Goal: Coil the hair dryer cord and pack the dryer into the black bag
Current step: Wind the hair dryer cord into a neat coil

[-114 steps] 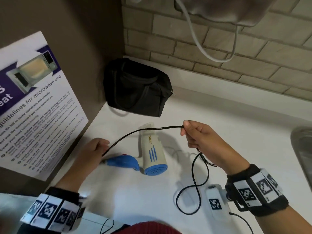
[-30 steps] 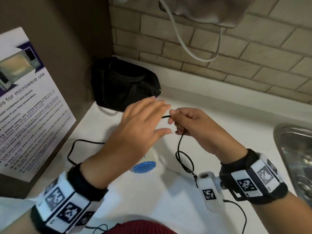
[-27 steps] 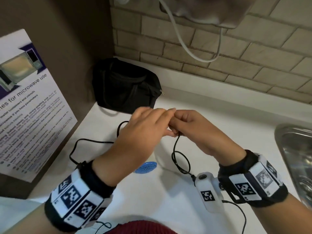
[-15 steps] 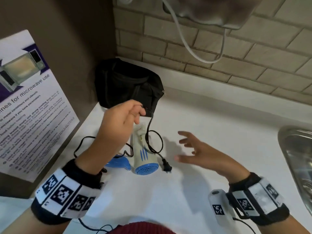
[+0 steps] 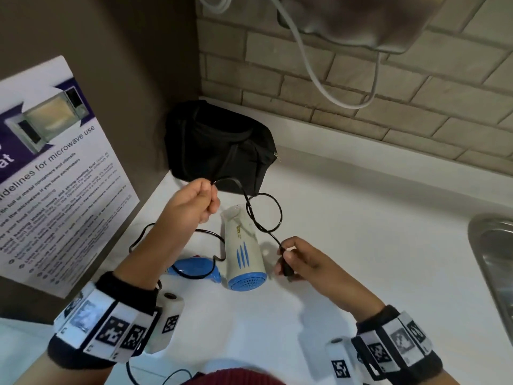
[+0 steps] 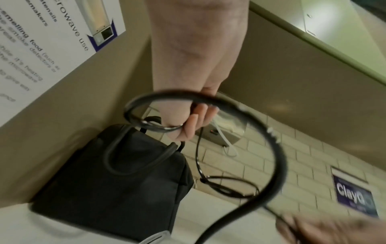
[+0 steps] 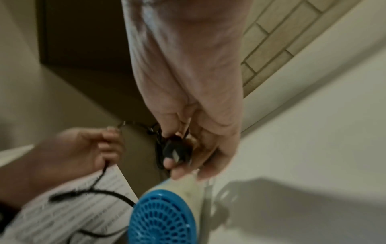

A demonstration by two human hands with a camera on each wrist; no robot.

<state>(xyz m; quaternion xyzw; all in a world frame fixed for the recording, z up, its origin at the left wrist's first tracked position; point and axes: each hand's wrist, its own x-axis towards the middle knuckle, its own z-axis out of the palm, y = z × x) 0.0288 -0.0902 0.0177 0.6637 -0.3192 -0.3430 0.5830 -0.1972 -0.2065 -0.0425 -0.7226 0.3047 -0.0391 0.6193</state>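
Right hand (image 5: 298,259), empty half a second ago, now pinching black plug (image 5: 286,266) at 3 o'clock of white-and-blue plastic hair dryer (image 5: 244,251). Left hand (image 5: 191,209) fingers closed on thin black cord (image 5: 263,215); one loop formed, coiling barely begun, soft black zip bag (image 5: 219,154) untouched.

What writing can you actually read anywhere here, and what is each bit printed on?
"guidelines for microwave use", first letters cut off: heading on the poster on the left wall.
"smelling food (such as": the poster's small print in the left wrist view; the rest is blurred.
"Claya": purple wall sign, its smaller text unreadable.
Gold brand mark on the hair dryer: too small to read.
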